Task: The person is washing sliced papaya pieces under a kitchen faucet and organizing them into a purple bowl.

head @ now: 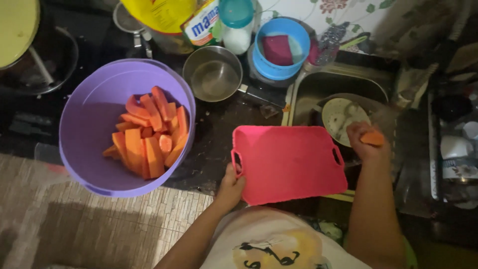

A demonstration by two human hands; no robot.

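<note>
Head view: my left hand (pixel 230 187) curled round handle of pink tray (pixel 289 164), tray empty, held half over sink (pixel 338 84). My right hand (pixel 362 141) pinching orange piece (pixel 373 138), blurred, maybe sponge. Cut orange wedges (pixel 149 134) already piled in purple tub (pixel 94 119) beside tray. Tray rinse looks unfinished.

Your view, top centre: yellow bag (pixel 159 14) behind steel pot. Beside it, right: white packet (pixel 203 25), blue-red lettering, green corner. Far right: white label (pixel 459 168), dim.
</note>
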